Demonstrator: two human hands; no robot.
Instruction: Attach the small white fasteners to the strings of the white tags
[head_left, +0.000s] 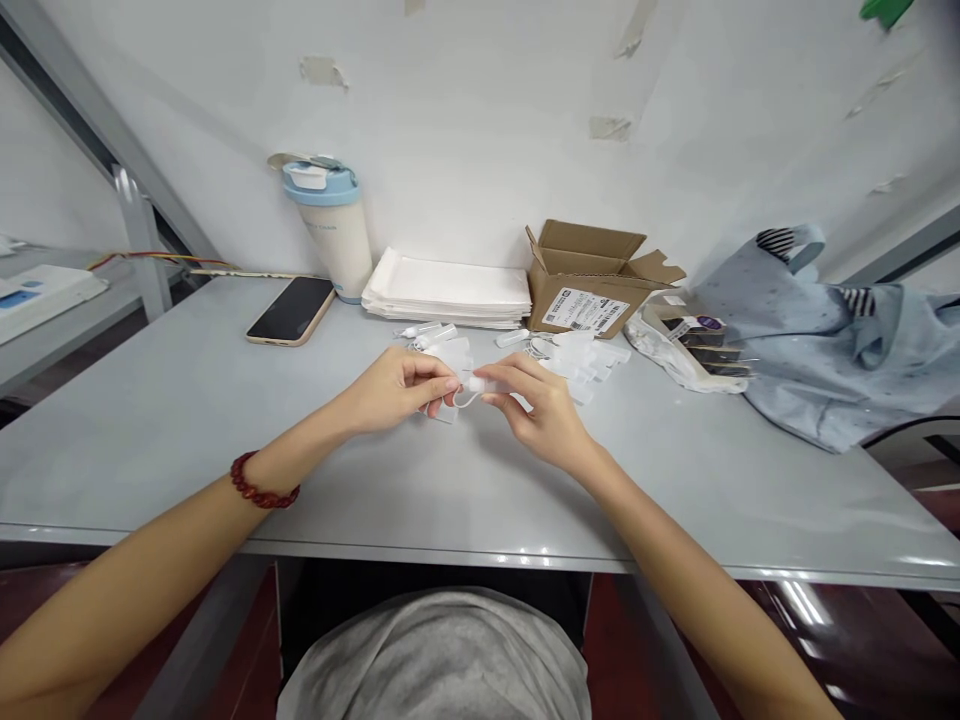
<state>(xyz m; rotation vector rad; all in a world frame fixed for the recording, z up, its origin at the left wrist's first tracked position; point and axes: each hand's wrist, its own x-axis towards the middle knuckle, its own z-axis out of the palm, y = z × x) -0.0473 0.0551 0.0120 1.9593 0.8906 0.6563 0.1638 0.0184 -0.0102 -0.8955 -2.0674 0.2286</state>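
Observation:
Both hands meet above the middle of the grey table. My left hand is closed, its thumb and fingers pinching one side of a small white piece with a thin looped cord. From the right, my right hand pinches the white cap-like end of that piece between thumb and fingers. Behind my left hand lie several small white tubes and tags. More white tubes and translucent tags are spread out beyond my right hand.
Along the wall stand a phone, a blue-lidded cup, a stack of white sheets or envelopes and an open cardboard box. To the right are a plastic-wrapped packet and a light blue cloth bag.

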